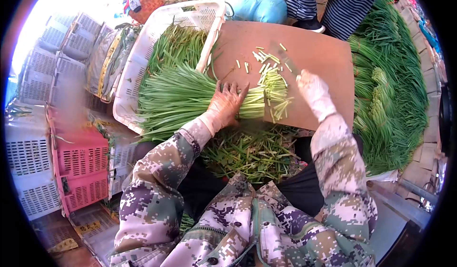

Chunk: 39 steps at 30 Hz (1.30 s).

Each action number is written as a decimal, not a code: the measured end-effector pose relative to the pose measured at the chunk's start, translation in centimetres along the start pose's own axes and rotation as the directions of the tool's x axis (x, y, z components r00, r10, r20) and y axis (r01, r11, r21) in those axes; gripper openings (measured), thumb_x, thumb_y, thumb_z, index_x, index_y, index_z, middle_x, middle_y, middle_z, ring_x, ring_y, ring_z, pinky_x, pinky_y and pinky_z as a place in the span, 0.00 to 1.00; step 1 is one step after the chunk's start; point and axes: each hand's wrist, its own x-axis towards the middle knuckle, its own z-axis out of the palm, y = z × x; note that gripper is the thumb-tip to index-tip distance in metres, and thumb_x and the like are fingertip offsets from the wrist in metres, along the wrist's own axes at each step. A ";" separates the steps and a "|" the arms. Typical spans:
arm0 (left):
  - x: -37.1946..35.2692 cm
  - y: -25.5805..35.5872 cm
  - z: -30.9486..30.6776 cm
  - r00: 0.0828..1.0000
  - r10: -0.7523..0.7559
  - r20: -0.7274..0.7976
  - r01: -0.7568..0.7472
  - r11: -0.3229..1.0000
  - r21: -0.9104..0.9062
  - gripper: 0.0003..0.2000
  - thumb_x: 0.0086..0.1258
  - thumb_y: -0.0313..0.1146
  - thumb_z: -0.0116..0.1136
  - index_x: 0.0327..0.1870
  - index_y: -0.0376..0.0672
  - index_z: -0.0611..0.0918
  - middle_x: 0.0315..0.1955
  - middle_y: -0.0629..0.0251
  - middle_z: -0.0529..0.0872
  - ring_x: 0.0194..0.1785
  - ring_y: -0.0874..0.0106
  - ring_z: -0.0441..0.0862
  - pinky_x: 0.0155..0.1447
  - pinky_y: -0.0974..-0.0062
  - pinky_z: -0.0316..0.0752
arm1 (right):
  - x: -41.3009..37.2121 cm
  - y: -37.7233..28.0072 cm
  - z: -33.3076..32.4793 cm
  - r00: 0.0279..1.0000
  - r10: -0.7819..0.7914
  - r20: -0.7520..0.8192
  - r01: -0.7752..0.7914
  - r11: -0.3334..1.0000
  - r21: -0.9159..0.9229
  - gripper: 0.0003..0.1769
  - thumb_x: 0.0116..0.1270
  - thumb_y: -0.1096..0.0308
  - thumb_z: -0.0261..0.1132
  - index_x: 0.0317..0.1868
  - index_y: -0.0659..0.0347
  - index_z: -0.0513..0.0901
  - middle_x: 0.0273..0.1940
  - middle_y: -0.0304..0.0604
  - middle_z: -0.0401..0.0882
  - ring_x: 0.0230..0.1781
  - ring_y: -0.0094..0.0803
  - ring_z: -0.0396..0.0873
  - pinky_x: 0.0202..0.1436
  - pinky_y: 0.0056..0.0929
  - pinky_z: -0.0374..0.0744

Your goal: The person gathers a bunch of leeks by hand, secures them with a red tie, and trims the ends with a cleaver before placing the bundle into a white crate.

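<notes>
A thick bundle of green chives lies across a brown cutting board, its pale root ends pointing right. My left hand, in a thin glove, presses down on the bundle near its cut end. My right hand, in a white glove, grips the handle of a knife whose blade is blurred above the root ends. Short cut stem pieces lie scattered on the board around the blade.
A white plastic crate holding more chives sits left of the board. Trimmings pile up between my knees. Stacked bundles of chives fill the right side. Pink and white crates stand at left. A person in striped clothing sits opposite.
</notes>
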 end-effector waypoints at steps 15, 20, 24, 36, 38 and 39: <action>-1.1 -1.2 -3.2 0.999 -0.046 0.016 0.049 0.973 -0.226 0.56 0.37 0.44 0.79 0.71 0.42 0.56 0.54 0.50 0.74 0.60 0.54 0.71 0.67 0.53 0.64 | 10.7 2.4 3.2 0.973 -0.223 -0.059 0.227 0.972 0.066 0.09 0.64 0.66 0.55 0.39 0.57 0.81 0.39 0.50 0.83 0.42 0.50 0.81 0.45 0.47 0.79; -6.3 -6.0 -8.8 0.811 -0.292 -0.508 0.014 0.876 -0.482 0.57 0.35 0.34 0.81 0.73 0.44 0.57 0.51 0.51 0.78 0.52 0.57 0.79 0.58 0.60 0.77 | 4.7 -1.0 0.4 0.924 -0.360 0.128 0.352 0.933 0.081 0.06 0.62 0.69 0.56 0.33 0.54 0.80 0.33 0.46 0.82 0.37 0.46 0.82 0.38 0.42 0.81; -8.6 -8.4 -11.0 0.641 -0.587 -0.495 0.007 0.650 -0.760 0.53 0.43 0.36 0.79 0.73 0.40 0.56 0.55 0.49 0.77 0.56 0.58 0.79 0.57 0.63 0.77 | -2.3 -3.9 -0.4 0.917 -0.372 0.141 0.360 0.927 0.103 0.04 0.59 0.69 0.57 0.33 0.55 0.79 0.31 0.46 0.80 0.34 0.45 0.82 0.37 0.40 0.81; -9.8 -8.6 -7.2 0.394 -0.595 -0.700 -0.059 0.744 -0.666 0.50 0.44 0.37 0.79 0.70 0.37 0.60 0.52 0.53 0.81 0.52 0.62 0.82 0.55 0.67 0.77 | -4.6 -0.7 0.7 0.985 -0.030 -0.172 0.097 0.913 0.396 0.11 0.59 0.71 0.62 0.43 0.56 0.83 0.38 0.44 0.84 0.39 0.43 0.82 0.44 0.35 0.81; -10.1 -8.7 -6.9 0.400 -0.573 -0.715 -0.036 0.770 -0.637 0.50 0.44 0.37 0.79 0.70 0.37 0.60 0.52 0.53 0.81 0.53 0.63 0.82 0.55 0.67 0.77 | -1.6 2.0 0.2 0.958 -0.035 -0.286 0.035 0.999 -0.008 0.09 0.63 0.69 0.61 0.43 0.58 0.83 0.37 0.46 0.84 0.38 0.43 0.82 0.44 0.35 0.81; -10.5 -8.7 -7.1 0.404 -0.583 -0.705 -0.039 0.759 -0.649 0.50 0.43 0.38 0.79 0.69 0.36 0.61 0.51 0.53 0.81 0.52 0.62 0.82 0.55 0.67 0.77 | -1.2 2.6 0.2 0.958 -0.053 -0.282 0.049 0.999 -0.021 0.09 0.63 0.69 0.61 0.43 0.58 0.83 0.37 0.46 0.84 0.38 0.43 0.82 0.44 0.35 0.81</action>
